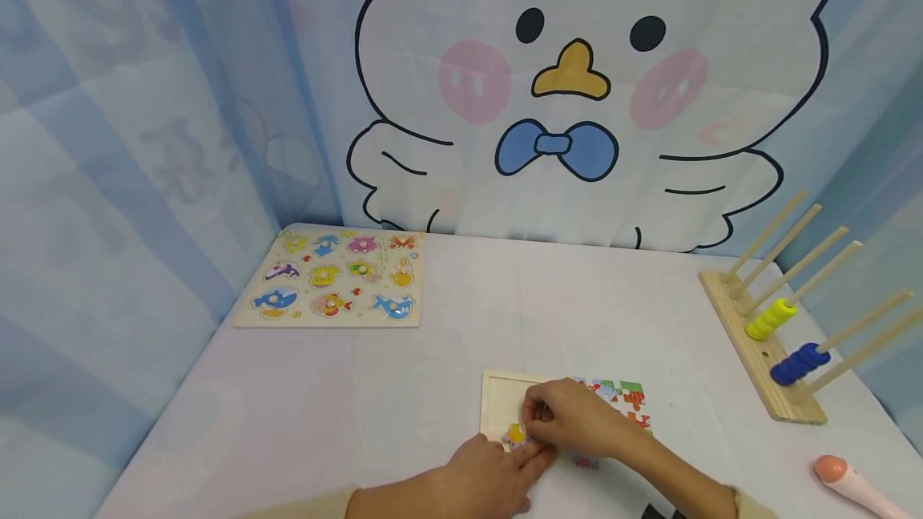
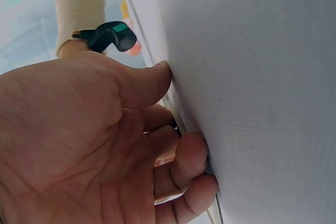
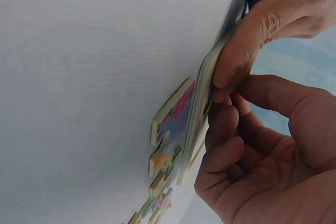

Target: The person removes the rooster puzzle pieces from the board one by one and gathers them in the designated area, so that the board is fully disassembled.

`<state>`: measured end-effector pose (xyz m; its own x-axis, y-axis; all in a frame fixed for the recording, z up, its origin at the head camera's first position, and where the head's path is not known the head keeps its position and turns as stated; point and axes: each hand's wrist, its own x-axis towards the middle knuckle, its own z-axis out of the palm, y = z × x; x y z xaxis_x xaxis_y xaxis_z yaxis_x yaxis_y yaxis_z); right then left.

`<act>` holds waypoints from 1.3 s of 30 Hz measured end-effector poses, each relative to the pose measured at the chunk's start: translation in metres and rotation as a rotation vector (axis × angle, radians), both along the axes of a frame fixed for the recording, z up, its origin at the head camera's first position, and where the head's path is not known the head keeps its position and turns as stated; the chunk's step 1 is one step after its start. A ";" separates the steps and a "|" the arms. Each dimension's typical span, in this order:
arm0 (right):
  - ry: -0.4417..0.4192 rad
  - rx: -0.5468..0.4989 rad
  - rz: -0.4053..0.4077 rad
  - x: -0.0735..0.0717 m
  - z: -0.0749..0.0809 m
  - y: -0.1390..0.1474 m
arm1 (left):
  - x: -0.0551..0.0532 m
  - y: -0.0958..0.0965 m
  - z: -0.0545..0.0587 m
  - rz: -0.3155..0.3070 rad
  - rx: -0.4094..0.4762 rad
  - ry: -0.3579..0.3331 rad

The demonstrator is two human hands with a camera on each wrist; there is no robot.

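Note:
A shallow wooden puzzle tray [image 1: 493, 399] lies on the table in the head view, with a piece showing a yellow figure [image 1: 515, 435] near its lower edge. My left hand [image 1: 497, 475] rests at that edge, its extended fingers touching the tray; the left wrist view shows its thumb [image 2: 149, 85] against the white cloth. Over the tray, the thumb and curled fingers of my right hand [image 1: 577, 419] pinch a jigsaw piece, mostly hidden, beside the left fingertips. Loose jigsaw pieces [image 1: 630, 395] lie right of the tray; several [image 3: 176, 111] also show in the right wrist view.
A wooden board of sea-animal shapes [image 1: 328, 327] lies at the back left. To the right stands a wooden peg rack [image 1: 757, 359] with yellow rings [image 1: 771, 319] and blue rings [image 1: 800, 364]. A pink-and-white stick with an orange tip [image 1: 851, 483] lies near the right edge.

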<state>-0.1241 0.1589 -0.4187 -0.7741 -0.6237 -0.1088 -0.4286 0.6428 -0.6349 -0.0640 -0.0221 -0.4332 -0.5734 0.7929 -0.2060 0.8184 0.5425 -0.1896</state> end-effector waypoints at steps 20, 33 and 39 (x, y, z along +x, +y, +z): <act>-0.030 -0.065 0.050 -0.001 0.000 0.003 | 0.001 -0.001 0.000 -0.003 0.037 0.003; -0.061 -0.120 0.031 -0.006 0.001 0.004 | 0.001 -0.003 0.002 -0.036 0.025 0.062; -0.055 -0.138 -0.048 -0.011 0.015 0.025 | -0.003 0.000 0.004 0.007 0.004 -0.060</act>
